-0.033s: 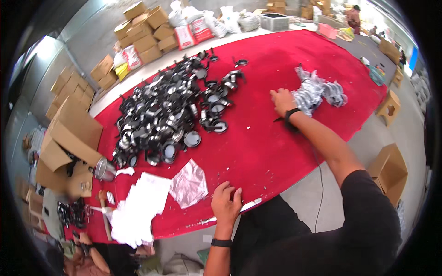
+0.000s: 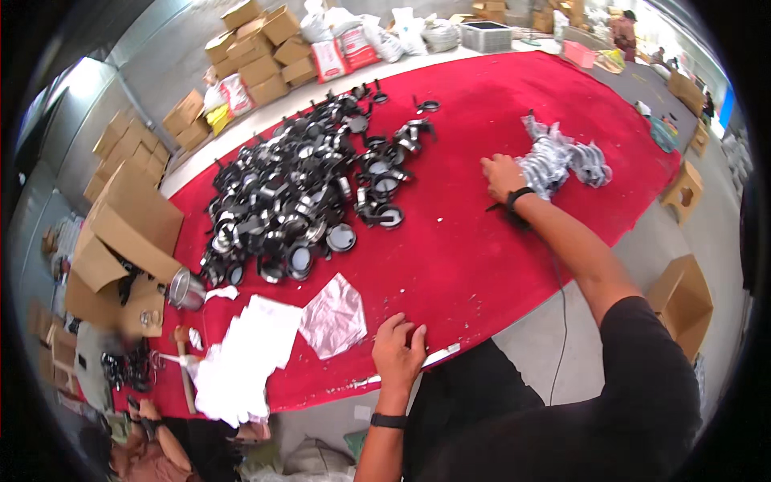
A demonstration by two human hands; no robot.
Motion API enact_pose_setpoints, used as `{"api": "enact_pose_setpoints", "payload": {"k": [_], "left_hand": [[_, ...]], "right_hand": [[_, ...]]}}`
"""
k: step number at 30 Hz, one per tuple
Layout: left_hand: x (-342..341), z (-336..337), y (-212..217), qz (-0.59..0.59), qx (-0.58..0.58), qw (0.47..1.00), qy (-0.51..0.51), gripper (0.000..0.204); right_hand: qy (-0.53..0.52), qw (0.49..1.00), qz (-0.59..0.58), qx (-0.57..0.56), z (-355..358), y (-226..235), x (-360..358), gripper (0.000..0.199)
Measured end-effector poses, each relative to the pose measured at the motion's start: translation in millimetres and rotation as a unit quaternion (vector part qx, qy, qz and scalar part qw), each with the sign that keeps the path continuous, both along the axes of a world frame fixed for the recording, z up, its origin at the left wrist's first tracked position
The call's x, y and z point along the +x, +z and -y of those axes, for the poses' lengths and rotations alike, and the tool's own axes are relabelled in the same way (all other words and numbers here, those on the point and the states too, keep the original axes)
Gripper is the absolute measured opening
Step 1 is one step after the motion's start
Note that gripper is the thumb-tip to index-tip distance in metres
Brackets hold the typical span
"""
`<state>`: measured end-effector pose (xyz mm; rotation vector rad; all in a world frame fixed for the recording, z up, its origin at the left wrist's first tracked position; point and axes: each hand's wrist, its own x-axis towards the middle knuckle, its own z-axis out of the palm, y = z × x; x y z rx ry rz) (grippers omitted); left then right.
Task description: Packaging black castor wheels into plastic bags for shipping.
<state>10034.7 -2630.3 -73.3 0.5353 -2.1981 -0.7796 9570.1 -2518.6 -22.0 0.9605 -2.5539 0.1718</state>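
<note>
The right hand (image 2: pixel 500 175) is stretched far out over the red cloth (image 2: pixel 482 241), its fingers curled against a heap of crinkled silver bags (image 2: pixel 562 161) — whether one is gripped cannot be told. The left hand (image 2: pixel 399 349) is laid flat on the near table edge, fingers spread and empty, a silver foil bag (image 2: pixel 333 316) just left of them. Beyond its fingertips a pile of black round parts (image 2: pixel 297 201) is spread; brown cardboard boxes (image 2: pixel 249 56) are stacked further off.

Left hand (image 2: pixel 399 351) flat, fingers spread, right hand (image 2: pixel 501 176) reaching far forward, seemingly curled
</note>
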Motion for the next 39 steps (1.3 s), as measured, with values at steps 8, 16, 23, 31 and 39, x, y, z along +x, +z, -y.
{"api": "enact_pose_setpoints", "payload": {"k": [8, 16, 23, 31, 39], "left_hand": [[6, 3, 4, 0.012, 0.002, 1.000, 0.011, 0.021], [6, 4, 1, 0.001, -0.002, 1.000, 0.010, 0.020], [26, 11, 20, -0.009, -0.042, 0.999, -0.027, 0.020], [45, 26, 2, -0.024, -0.058, 0.997, 0.047, 0.022], [50, 28, 2, -0.026, -0.041, 0.997, 0.061, 0.020]], "right_hand": [[-0.023, 0.997, 0.012, 0.068, -19, -2, 0, 0.040], [0.008, 0.980, 0.112, 0.167, -27, 19, 3, 0.077], [-0.008, 0.960, 0.150, 0.236, -19, 35, 3, 0.088], [0.123, 0.978, 0.111, 0.124, 72, 47, 40, 0.077], [0.252, 0.949, 0.184, -0.035, 227, 31, 105, 0.045]]}}
